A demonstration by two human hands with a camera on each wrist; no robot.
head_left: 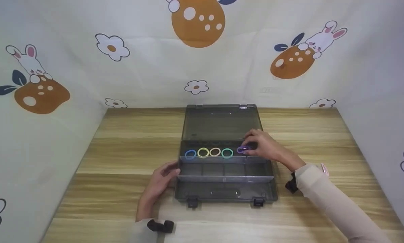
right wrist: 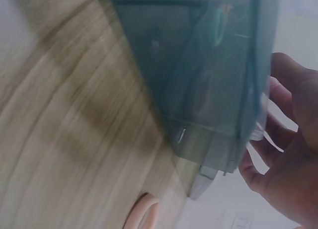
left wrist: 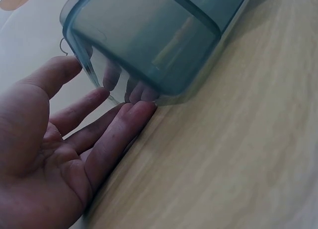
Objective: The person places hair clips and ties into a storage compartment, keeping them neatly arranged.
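A dark see-through plastic case (head_left: 225, 189) lies with its lid (head_left: 222, 123) laid back. In its rear section stand several coloured rings in a row: blue (head_left: 190, 155), yellow (head_left: 203, 153), peach (head_left: 215, 152) and green (head_left: 227, 153). At the right end of that row, my right hand (head_left: 261, 145) pinches a purple ring (head_left: 241, 149) between thumb and fingers. The case wall partly hides those fingertips in the right wrist view. My left hand (head_left: 161, 179) rests against the case's left side, fingers extended and fingertips on the wall (left wrist: 124, 65), thumb at the rim.
A pink ring (head_left: 324, 169) lies on the wooden table (head_left: 121, 189) to the right, beside the right sleeve (head_left: 333, 199). Dividers (head_left: 225, 178) split the case's middle into small compartments. Two latches (head_left: 258, 202) stick out at its front edge. A printed cloth (head_left: 148, 74) hangs behind.
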